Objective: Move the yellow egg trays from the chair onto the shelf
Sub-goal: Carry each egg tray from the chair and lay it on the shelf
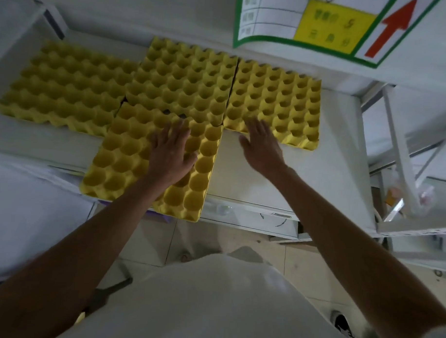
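Nearest, the left hand (pixel 170 152) lies flat and open on the front tray (pixel 131 155), gripping nothing; that tray overhangs the near edge of the shelf (pixel 254 175). The right hand (pixel 262 145), open too, touches the right tray (pixel 277 95). Farther back sit the middle tray (pixel 184 79) and left tray (pixel 68 82). Four trays look shelved; the chair is unseen. They look like moulded yellow pulp, dimpled with cups.

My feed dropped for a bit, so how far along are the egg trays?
Done: three yellow trays lie along the shelf. In hand: the left hand lies flat on a fourth tray overhanging the edge; the right hand hovers open. Left: pushing it in; the chair is out of view.
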`<state>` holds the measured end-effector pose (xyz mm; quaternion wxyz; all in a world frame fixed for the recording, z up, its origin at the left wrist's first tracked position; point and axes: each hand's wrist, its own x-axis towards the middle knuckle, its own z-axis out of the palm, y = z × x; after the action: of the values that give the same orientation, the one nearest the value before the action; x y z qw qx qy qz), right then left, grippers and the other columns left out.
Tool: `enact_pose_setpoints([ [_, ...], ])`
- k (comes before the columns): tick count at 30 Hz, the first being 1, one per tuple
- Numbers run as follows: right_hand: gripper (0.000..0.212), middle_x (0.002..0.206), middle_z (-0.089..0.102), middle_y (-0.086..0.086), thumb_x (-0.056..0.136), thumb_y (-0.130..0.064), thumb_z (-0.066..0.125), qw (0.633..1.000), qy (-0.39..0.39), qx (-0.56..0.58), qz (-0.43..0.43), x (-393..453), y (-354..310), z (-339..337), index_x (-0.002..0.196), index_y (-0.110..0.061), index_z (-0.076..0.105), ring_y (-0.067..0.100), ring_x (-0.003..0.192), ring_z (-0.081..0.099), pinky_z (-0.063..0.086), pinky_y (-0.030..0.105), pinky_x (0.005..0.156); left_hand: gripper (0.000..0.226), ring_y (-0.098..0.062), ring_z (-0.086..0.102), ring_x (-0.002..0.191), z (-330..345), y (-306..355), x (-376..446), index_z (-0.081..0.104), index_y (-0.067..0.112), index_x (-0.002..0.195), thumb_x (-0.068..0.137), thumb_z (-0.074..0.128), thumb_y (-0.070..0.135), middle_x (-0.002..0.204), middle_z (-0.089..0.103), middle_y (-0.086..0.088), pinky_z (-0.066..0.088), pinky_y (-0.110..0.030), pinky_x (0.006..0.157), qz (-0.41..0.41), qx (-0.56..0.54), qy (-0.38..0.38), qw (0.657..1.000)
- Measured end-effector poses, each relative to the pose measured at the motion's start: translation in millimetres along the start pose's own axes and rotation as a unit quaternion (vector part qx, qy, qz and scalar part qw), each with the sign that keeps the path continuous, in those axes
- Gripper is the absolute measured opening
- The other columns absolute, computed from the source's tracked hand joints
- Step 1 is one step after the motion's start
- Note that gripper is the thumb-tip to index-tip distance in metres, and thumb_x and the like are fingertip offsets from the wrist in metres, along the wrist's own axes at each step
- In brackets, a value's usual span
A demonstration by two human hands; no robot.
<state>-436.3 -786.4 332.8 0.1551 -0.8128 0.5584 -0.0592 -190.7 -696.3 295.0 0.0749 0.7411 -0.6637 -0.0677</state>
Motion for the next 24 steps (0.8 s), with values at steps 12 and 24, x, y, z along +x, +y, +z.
enact_pose_setpoints([
  [12, 0.063, 0.173, 0.01, 0.009, 0.109, -0.041, 0.035, 0.962, -0.06, -0.07, -0.256, -63, -24, 15, 0.162, -0.01, 0.026, 0.027, 0.161, 0.004, 0.008, 0.044, 0.13, 0.064, -0.039, 0.027, 0.154, -9, 72, -124, 0.042, 0.012, 0.154, 0.099, 0.056, 0.04, 0.168, 0.031, -0.011, 0.03, -0.057, 0.121, -0.202, -0.012, 0.091, 0.975],
  [24, 0.065, 0.169, 0.027, 0.014, 0.106, -0.042, 0.038, 0.804, -0.145, -0.127, -0.562, -297, -62, 67, 0.159, -0.005, 0.034, 0.031, 0.158, 0.018, 0.011, 0.053, 0.128, 0.062, -0.034, 0.02, 0.158, 51, 207, -448, 0.04, 0.011, 0.154, 0.101, 0.054, 0.038, 0.169, 0.025, -0.01, 0.025, -0.054, 0.125, -0.521, -0.04, 0.046, 0.852],
])
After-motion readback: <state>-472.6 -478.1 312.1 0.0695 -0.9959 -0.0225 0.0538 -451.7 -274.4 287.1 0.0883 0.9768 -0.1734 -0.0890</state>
